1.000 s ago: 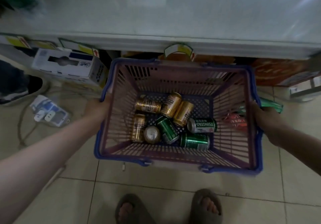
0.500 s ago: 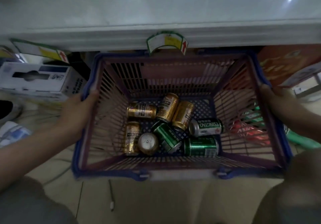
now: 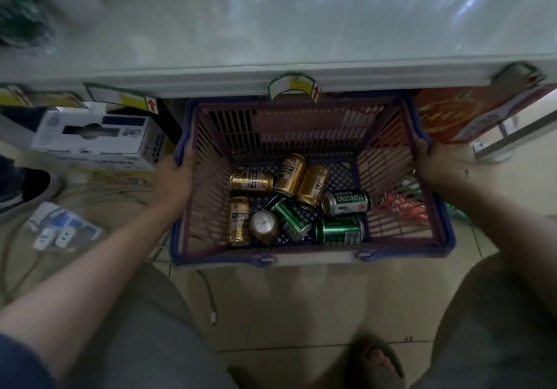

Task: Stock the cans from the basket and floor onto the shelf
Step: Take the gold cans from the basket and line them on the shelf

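Small shop: price tags on shelf edge, shopping basket (beer cans inside).

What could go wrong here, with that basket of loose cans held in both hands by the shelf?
1. The cans lie loose in the basket; tilting it may send them rolling and denting.
2. A cable trails on the floor beside the person's foot, a possible trip.
3. The left hand and right hand hold only the rim, which might slip.

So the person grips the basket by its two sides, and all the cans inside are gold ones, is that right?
Not quite. Both hands, left and right, do grip the basket by its sides, but the head view shows gold cans mixed with green cans.
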